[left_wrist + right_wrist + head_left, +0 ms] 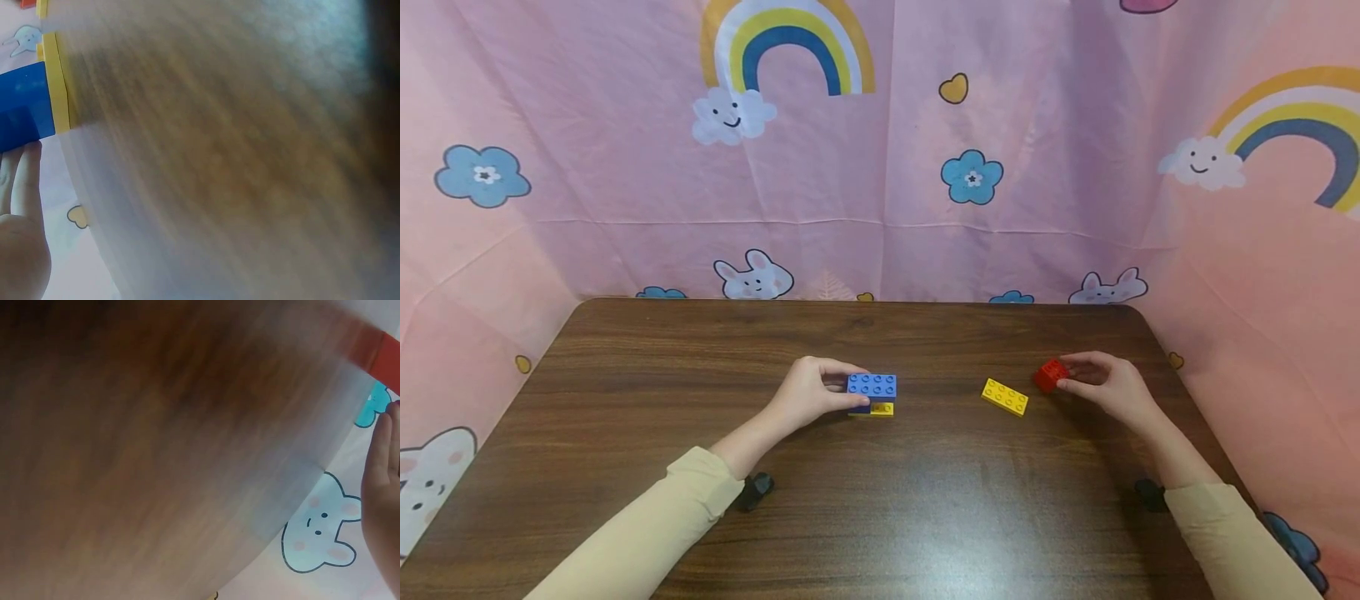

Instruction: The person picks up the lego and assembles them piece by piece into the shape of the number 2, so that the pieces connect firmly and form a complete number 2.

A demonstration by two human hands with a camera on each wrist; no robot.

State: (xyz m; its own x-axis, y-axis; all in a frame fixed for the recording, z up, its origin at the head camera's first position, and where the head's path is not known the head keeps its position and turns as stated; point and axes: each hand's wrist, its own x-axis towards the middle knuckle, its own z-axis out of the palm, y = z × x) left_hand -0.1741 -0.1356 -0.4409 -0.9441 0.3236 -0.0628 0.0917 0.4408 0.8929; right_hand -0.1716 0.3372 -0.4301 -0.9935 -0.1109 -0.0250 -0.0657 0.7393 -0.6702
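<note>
Near the middle of the table, my left hand (pixel 808 392) grips a small stack of toy building bricks between thumb and fingers. A blue eight-stud brick (pixel 872 385) tops the stack, blue shows beneath it on the left, and a thin yellow brick (pixel 883 409) forms the base. In the left wrist view, the stack's blue side (pixel 25 106) sits against the yellow base (pixel 57 87), with my fingertips at the blue. Farther right, my right hand (pixel 1108 386) pinches a red brick (pixel 1051 376), tilted on the table. The right wrist view catches the red brick (pixel 389 362) only partly.
A loose yellow eight-stud brick (pixel 1004 397) lies slantwise between the stack and the red brick. Behind the brown wooden table (pixel 700 333) hangs a pink patterned cloth (pixel 850 183), which continues along both sides. Dark wrist devices (pixel 756 492) show under the sleeves.
</note>
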